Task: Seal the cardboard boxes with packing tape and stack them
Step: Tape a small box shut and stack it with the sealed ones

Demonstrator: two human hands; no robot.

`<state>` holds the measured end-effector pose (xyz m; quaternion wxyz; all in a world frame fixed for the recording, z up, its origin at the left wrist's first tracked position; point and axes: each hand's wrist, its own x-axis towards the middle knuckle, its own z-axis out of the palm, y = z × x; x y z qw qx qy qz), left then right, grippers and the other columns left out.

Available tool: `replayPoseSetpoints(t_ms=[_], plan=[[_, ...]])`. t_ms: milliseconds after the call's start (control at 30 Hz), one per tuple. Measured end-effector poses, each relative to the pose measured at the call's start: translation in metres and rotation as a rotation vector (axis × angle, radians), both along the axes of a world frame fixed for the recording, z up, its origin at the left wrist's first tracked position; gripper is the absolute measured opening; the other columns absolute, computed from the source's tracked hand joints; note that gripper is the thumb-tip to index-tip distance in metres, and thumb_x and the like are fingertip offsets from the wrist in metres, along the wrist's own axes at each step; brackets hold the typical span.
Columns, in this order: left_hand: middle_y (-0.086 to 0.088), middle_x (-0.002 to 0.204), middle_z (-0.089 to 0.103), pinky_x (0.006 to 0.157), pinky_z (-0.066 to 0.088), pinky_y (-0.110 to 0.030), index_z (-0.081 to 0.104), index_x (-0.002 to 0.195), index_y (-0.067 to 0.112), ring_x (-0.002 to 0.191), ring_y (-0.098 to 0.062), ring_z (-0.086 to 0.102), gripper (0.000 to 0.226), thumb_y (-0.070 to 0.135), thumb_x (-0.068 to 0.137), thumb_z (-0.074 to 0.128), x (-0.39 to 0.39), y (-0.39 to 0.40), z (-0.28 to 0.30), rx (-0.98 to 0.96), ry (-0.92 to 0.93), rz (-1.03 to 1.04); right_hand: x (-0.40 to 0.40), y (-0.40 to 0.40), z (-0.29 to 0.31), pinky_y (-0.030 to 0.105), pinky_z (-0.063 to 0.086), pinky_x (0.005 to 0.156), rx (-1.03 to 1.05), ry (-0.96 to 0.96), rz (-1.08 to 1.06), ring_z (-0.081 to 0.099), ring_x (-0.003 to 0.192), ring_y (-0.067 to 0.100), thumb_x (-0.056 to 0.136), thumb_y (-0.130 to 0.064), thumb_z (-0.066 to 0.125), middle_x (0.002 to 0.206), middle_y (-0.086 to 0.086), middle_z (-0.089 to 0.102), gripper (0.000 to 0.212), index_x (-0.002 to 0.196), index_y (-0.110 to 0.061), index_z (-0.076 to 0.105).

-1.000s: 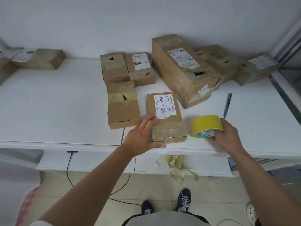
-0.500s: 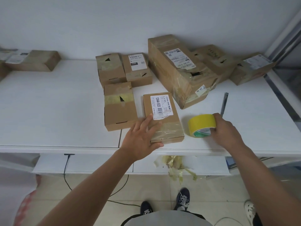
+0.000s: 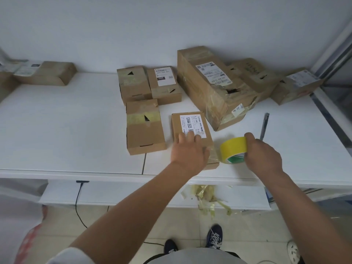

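Yellow packing tape roll [image 3: 234,149] stands on its edge on the white table [image 3: 76,130], and the right hand [image 3: 263,156] grips it with fingers curled over the top. Just beside it, the left hand [image 3: 189,152] presses with spread fingers on the small labelled box [image 3: 192,130], holding nothing. No tape strip is pulled out yet (as far as I can see). Other boxes, such as the large torn box [image 3: 213,90], lie separately, so sealing and stacking seem mostly still ahead.
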<state>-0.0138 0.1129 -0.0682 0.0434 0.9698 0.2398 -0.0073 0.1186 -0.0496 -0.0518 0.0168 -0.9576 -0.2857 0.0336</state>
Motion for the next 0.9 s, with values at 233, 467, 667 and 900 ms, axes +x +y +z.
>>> replayPoseSetpoints(t_ms=[233,467,667,900], plan=[[-0.015,0.166,-0.001,0.124,-0.006,-0.047,0.014,0.156,0.004,0.152,-0.034,-0.012,0.069,0.048,0.102,0.019,0.025,0.001,-0.024,-0.128,-0.03,0.032,-0.001,-0.002,-0.001,0.033,0.038,0.062,-0.01,0.012,0.011,0.049,0.079,0.028,0.089,-0.011,0.05,0.102,0.01,0.06,0.047,0.134,-0.017,0.037],[-0.001,0.168,-0.011,0.119,-0.017,-0.053,0.006,0.16,0.027,0.152,-0.025,-0.02,0.07,0.062,0.1,0.013,0.031,0.006,-0.021,-0.241,0.033,0.063,0.004,-0.012,-0.003,0.035,0.043,0.062,0.095,0.082,-0.041,0.051,0.071,0.031,0.092,-0.009,0.046,0.084,0.004,0.051,0.03,0.121,-0.015,0.042],[-0.006,0.167,0.001,0.108,-0.012,-0.073,0.018,0.155,0.021,0.153,-0.031,-0.01,0.065,0.052,0.098,0.019,0.042,-0.008,-0.013,-0.171,0.057,0.133,-0.002,-0.014,-0.004,0.033,0.038,0.059,0.09,0.042,-0.033,0.049,0.069,0.031,0.091,-0.01,0.046,0.087,0.008,0.055,0.024,0.115,-0.012,0.041],[0.004,0.168,-0.006,0.117,-0.011,-0.061,0.008,0.159,0.033,0.153,-0.021,-0.014,0.063,0.056,0.101,0.017,0.03,0.004,-0.019,-0.22,0.015,0.092,0.004,-0.013,-0.003,0.036,0.042,0.063,0.086,0.093,-0.046,0.049,0.072,0.032,0.089,-0.008,0.048,0.086,0.006,0.05,0.033,0.121,-0.014,0.041]])
